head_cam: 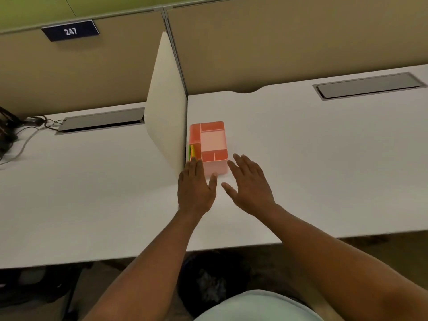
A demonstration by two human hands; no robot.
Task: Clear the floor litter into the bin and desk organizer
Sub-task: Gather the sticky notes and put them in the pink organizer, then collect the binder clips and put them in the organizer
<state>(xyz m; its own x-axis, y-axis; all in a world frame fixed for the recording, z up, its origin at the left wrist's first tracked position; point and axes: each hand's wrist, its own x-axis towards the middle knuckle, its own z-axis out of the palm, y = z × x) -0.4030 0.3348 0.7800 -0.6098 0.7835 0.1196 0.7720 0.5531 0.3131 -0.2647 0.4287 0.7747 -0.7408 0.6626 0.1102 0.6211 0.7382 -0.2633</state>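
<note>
A pink desk organizer (213, 141) with several compartments stands on the white desk (312, 158), right beside the cream divider panel (168, 117). Green and yellow items (191, 152) stick up in its near left compartment. My left hand (196, 186) is flat with fingers apart, its fingertips over the organizer's near left corner, holding nothing. My right hand (250, 184) hovers open just to the right of the organizer's near end, also holding nothing. Under the desk edge a dark bin (208, 286) with crumpled paper inside is dimly visible.
Grey cable hatches (368, 85) (99, 121) are set into the desk at the back right and back left. Cables (18, 133) lie at the far left. A sign reading 247 (70, 30) hangs on the tan partition. Dark chair parts (46, 288) sit under the left desk.
</note>
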